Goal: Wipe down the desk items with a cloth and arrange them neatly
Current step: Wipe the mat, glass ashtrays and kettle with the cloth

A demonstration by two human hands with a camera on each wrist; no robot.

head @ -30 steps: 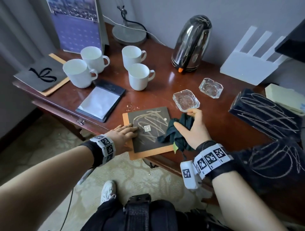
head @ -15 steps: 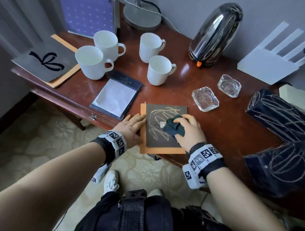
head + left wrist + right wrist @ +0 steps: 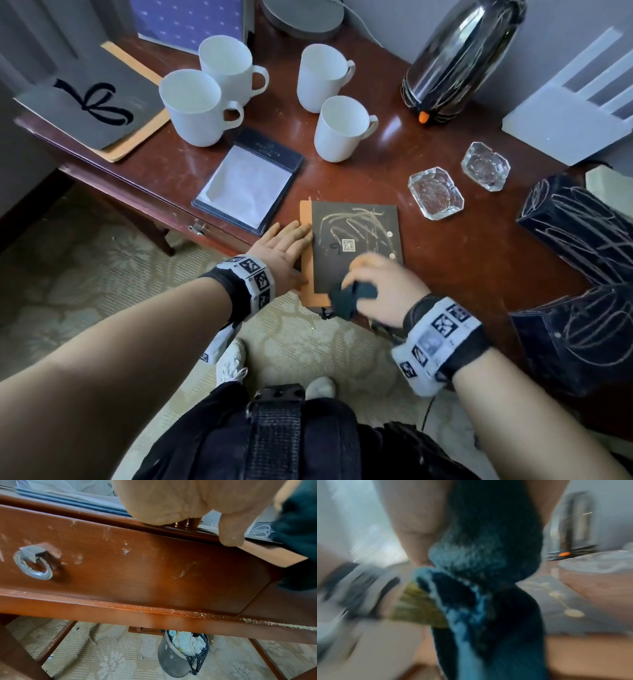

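A dark card [image 3: 356,240] with pale scribbles and a small code square lies on an orange backing at the desk's front edge. My left hand [image 3: 287,245] rests flat on its left margin, fingers straight, and holds it still. My right hand [image 3: 373,287] grips a bunched dark teal cloth [image 3: 349,298] on the card's near end; it is blurred with motion. The cloth [image 3: 484,566] fills the right wrist view. In the left wrist view my left hand [image 3: 180,504] lies on the desk edge above a drawer front [image 3: 120,566], with the orange corner sticking out.
Several white mugs [image 3: 195,106] stand at the back, with a notepad in a dark holder [image 3: 250,185] in front. Two glass ashtrays [image 3: 435,192] and a chrome kettle [image 3: 462,58] are at the right. Scribbled dark boxes [image 3: 575,219] crowd the right edge. A bin [image 3: 181,653] stands under the desk.
My right hand took up the cloth from beside the card, moved it onto the card, then drew it down toward the near edge. My left hand stayed on the card's left margin.
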